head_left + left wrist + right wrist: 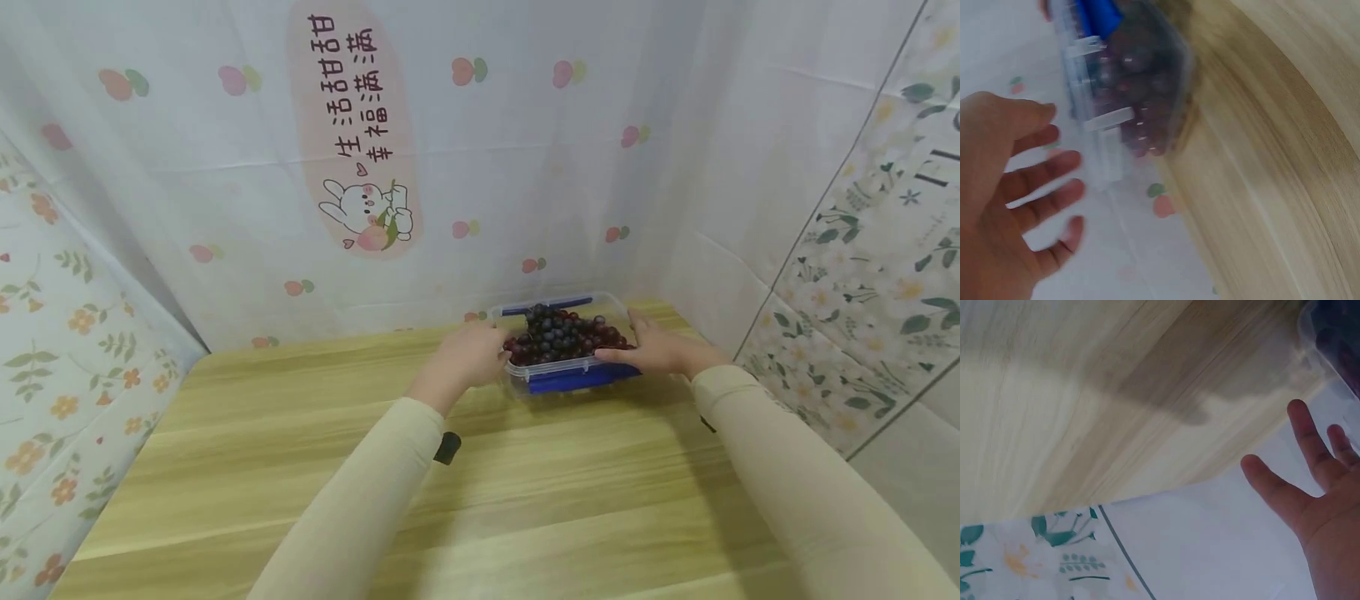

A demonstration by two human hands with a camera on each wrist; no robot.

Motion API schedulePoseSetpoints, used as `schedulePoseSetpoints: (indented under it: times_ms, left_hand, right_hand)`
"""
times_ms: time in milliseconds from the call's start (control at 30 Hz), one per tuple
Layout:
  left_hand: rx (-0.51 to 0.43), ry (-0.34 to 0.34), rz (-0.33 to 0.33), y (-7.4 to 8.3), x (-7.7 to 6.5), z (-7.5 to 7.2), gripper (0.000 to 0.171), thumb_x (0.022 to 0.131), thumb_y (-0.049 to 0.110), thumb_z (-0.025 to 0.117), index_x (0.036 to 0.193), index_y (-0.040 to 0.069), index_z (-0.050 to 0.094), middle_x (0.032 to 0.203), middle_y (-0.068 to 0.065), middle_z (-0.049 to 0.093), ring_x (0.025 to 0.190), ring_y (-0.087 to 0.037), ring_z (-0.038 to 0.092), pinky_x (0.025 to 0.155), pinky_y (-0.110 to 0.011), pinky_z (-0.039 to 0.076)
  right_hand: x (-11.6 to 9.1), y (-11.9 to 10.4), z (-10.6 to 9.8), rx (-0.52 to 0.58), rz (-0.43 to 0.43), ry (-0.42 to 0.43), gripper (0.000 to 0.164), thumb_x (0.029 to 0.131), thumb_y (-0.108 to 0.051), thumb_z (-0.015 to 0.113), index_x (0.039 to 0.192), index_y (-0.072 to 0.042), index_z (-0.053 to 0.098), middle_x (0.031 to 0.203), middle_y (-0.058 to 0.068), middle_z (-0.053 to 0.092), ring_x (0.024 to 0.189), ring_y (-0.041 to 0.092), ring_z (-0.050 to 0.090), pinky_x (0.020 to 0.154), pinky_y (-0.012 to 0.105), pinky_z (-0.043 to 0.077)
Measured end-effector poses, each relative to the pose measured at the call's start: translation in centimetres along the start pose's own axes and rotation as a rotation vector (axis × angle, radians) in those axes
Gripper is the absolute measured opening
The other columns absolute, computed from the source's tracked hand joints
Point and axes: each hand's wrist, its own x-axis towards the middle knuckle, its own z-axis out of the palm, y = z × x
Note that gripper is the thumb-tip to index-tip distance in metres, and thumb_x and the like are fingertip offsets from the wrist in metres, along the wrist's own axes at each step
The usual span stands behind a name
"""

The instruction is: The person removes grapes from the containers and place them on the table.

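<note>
A clear plastic food storage box (519, 382) with blue clips stands near the far edge of the table. Dark and reddish grapes (555, 333) fill it, also visible through its blurred side in the left wrist view. At the box's left side is my left hand (468, 354); in the left wrist view its fingers (1047, 167) are spread and loosely bent, with a gap to the box. My right hand (660, 346) is beside the right end, thumb toward the front rim. Its fingers (1310, 444) are extended and spread in the right wrist view, holding nothing.
The wooden table (300, 467) stretches to the left and toward me. A printed white curtain (480, 167) hangs behind its far edge, and floral cloth (862, 275) hangs at the right. A small black piece (447, 447) shows by my left sleeve.
</note>
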Motion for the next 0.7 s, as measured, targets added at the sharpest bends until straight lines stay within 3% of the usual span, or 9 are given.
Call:
schedulePoseSetpoints:
  times_ms: [67,200,267,367,467,700]
  left_hand:
    - [0.012,0.026,0.011,0.1,1.0,0.4,0.030,0.110,0.030,0.058,0.133,0.013,0.069,0.123,-0.006,0.073,0.108,-0.024,0.070,0.091,-0.042,0.060]
    - [0.027,0.045,-0.002,0.9,2.4,1.0,0.036,0.111,0.035,0.057,0.141,0.019,0.066,0.132,-0.003,0.071,0.121,-0.025,0.066,0.100,-0.048,0.057]
    - [0.032,0.047,-0.009,1.5,2.8,1.2,0.040,0.110,0.037,0.057,0.147,0.022,0.063,0.142,-0.001,0.068,0.131,-0.026,0.062,0.108,-0.053,0.055]
    - [0.057,0.047,-0.021,2.2,3.4,1.4,0.038,0.110,0.036,0.059,0.146,0.024,0.064,0.145,0.000,0.066,0.133,-0.027,0.061,0.111,-0.056,0.052]
    - [0.099,0.058,-0.048,2.4,4.0,1.5,0.033,0.107,0.034,0.064,0.138,0.023,0.069,0.136,0.000,0.070,0.126,-0.027,0.064,0.108,-0.056,0.053]
    - [0.135,0.077,-0.119,1.8,4.7,1.7,0.021,0.100,0.037,0.075,0.115,0.022,0.075,0.108,0.002,0.078,0.103,-0.023,0.072,0.097,-0.055,0.060]
  right_hand:
    - [0.1,-0.1,-0.1,-0.019,-0.020,0.016,0.135,0.092,-0.079,0.061,0.165,0.006,-0.015,0.171,0.041,-0.004,0.157,0.063,0.006,0.123,0.077,0.019]
    - [0.3,-0.2,-0.3,-0.067,-0.055,0.058,0.133,0.093,-0.077,0.062,0.163,0.016,-0.002,0.167,0.046,0.014,0.153,0.064,0.024,0.121,0.074,0.030]
    - [0.4,0.1,-0.1,-0.048,-0.054,0.060,0.134,0.092,-0.077,0.063,0.163,0.016,-0.002,0.165,0.046,0.019,0.152,0.063,0.027,0.120,0.073,0.033]
    - [0.7,0.5,0.3,0.012,-0.066,0.071,0.134,0.093,-0.074,0.065,0.164,0.013,-0.007,0.166,0.046,0.018,0.152,0.062,0.029,0.120,0.073,0.033]
    - [0.9,0.9,0.7,0.058,-0.088,0.090,0.133,0.094,-0.071,0.066,0.165,0.008,-0.013,0.169,0.043,0.012,0.154,0.061,0.026,0.122,0.073,0.030]
    - [1.0,1.1,1.1,0.029,-0.065,0.134,0.131,0.094,-0.076,0.062,0.167,0.003,-0.012,0.159,0.041,0.038,0.144,0.058,0.045,0.118,0.071,0.037]
